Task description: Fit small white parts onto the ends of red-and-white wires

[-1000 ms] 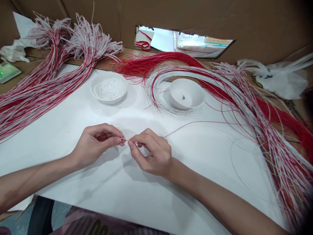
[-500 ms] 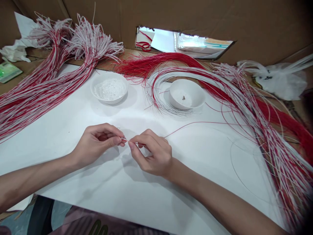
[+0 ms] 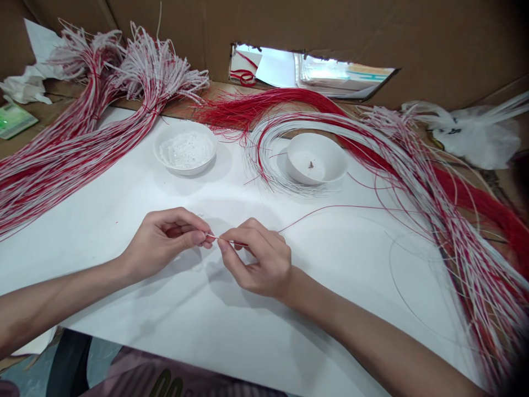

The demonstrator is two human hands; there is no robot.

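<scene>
My left hand (image 3: 165,242) and my right hand (image 3: 258,259) meet over the white table sheet (image 3: 124,209), fingertips almost touching. My right hand pinches a thin red string (image 3: 330,208) that curves away to the right. My left hand pinches something tiny at the string's end; it is too small to make out. Behind the hands stand a white bowl of small white beads (image 3: 185,148) and a second white bowl (image 3: 316,159) with a dark speck in it.
A bundle of red-and-white strings (image 3: 61,149) lies at the left. Red and white strands (image 3: 413,165) sweep around the right side. A cardboard wall (image 3: 372,33) with a cut opening stands behind. A white plastic bag (image 3: 475,135) sits far right.
</scene>
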